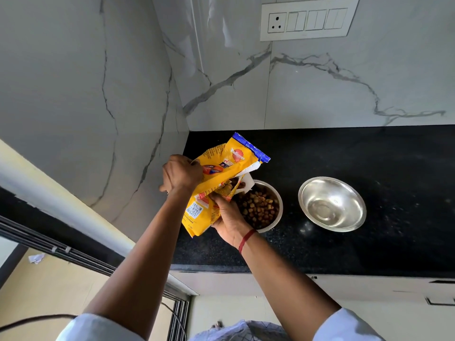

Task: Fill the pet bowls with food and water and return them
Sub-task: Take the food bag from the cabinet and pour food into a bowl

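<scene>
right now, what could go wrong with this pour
Overfilling: the food bowl already holds plenty of kibble, and the pet food bag hangs tilted with its torn mouth over the bowl's left rim, so more pieces might roll onto the black countertop.
Knocking: the right hand gripping the bag from below sits right beside that bowl and could shove it.
Slipping: the left hand grips only the bag's side.

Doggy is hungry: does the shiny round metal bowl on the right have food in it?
No, the right round steel bowl holds no kibble; the brown kibble is in the left bowl.
</scene>
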